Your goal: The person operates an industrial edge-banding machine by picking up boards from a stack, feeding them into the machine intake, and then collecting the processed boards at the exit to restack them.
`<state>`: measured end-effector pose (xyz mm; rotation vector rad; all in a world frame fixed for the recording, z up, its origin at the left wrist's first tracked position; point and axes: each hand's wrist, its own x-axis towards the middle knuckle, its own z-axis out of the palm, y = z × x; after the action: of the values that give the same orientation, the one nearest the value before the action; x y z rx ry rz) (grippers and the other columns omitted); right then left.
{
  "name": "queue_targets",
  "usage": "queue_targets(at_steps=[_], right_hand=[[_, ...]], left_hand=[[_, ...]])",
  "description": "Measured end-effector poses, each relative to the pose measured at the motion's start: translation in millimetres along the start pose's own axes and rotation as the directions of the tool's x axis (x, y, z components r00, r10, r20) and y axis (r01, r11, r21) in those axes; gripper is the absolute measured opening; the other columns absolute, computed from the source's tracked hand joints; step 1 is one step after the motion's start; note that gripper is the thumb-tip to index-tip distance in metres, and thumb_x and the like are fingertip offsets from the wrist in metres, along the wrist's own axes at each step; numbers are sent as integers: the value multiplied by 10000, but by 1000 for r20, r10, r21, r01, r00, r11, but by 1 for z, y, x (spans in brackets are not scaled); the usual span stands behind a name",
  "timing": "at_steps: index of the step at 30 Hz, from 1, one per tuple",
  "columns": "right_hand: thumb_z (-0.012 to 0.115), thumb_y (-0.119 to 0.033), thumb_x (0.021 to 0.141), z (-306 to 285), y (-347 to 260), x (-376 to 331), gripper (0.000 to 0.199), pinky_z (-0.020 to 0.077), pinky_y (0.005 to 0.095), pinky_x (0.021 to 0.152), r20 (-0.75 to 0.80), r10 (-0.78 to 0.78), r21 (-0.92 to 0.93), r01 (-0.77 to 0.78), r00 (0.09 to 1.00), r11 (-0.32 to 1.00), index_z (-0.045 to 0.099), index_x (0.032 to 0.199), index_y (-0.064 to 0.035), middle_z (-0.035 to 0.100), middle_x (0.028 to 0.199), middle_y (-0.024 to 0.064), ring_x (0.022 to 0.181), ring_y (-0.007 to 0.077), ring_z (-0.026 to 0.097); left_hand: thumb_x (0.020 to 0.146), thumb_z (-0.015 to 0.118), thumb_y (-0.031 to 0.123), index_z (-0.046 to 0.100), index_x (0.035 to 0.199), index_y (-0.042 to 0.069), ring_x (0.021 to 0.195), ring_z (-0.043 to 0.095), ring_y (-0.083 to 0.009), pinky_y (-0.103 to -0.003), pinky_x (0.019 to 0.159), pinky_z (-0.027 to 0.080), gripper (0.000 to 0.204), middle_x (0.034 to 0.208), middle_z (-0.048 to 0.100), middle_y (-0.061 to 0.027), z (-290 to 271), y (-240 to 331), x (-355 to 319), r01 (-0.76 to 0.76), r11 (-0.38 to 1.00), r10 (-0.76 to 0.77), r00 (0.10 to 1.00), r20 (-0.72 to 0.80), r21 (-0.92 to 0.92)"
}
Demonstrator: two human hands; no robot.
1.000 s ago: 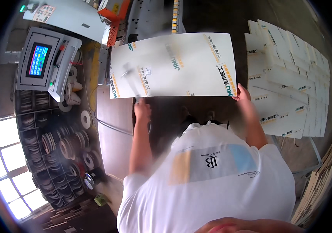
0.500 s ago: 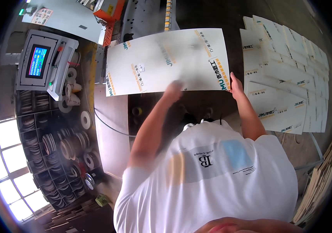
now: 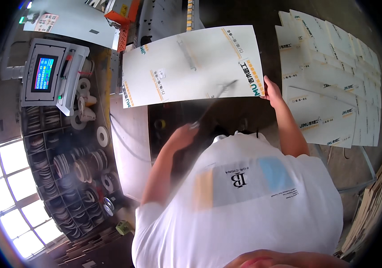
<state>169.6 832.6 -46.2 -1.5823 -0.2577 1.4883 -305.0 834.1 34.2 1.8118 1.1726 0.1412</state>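
Note:
A large white panel (image 3: 191,67) with printed protective film lies in front of me on a dark machine table (image 3: 177,120). My right hand (image 3: 272,89) grips the panel's near right corner. My left hand (image 3: 181,135) is drawn back toward my chest, below the panel's near edge. It is closed on a thin, blurred rod-like tool (image 3: 215,100) whose tip reaches over the panel's near edge. I cannot tell what kind of tool it is.
A grey control box with a lit touchscreen (image 3: 43,73) stands at the left. Below it are shelves with several tape rolls (image 3: 79,165). Several white panels (image 3: 334,80) lie fanned out at the right. Wooden strips (image 3: 374,210) lean at the lower right. An orange machine part (image 3: 122,11) sits at the back.
My left hand has left the panel's near edge and pulled back toward my body, now with a thin tool in it. The panel has shifted slightly away. My right hand keeps its hold.

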Motion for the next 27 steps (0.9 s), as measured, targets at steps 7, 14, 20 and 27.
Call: queue_targets(at_steps=[7,14,20,27], right_hand=[[549,-598,969,7,-4,3,512,521,281,688,55,-16,-251,29,998,968,664,1172,-142,704,960,-13,822,91,655],[538,-574,990,2,-9,-5,467,473,241,547,-17,-42,-302,35,999,953,695,1101,-148,680,835,-38,676,64,617],[517,-598,992,4,-15,-8,482,481,243,554,1,-39,-370,36,999,928,693,1088,-160,680,833,-41,680,60,617],[517,-607,988,-8,-9,-13,498,490,232,496,-55,-53,-370,29,997,929,691,1095,-152,677,799,-40,626,59,623]], left_hand=[[982,575,343,600,1233,8,806,701,-337,-411,720,537,419,845,697,-231,16,39,-104,417,883,-430,903,13,215],[1006,542,348,571,828,35,483,589,-251,-413,417,455,361,626,609,-94,-25,-58,-151,631,556,-830,454,-323,-541],[962,602,428,635,1006,-16,780,685,-383,-473,681,523,448,811,692,-217,11,-13,-156,550,835,-524,804,-281,15],[960,617,394,595,1269,21,888,714,-349,-453,777,537,484,938,732,-201,-1,2,-147,619,784,-615,785,-75,50]])
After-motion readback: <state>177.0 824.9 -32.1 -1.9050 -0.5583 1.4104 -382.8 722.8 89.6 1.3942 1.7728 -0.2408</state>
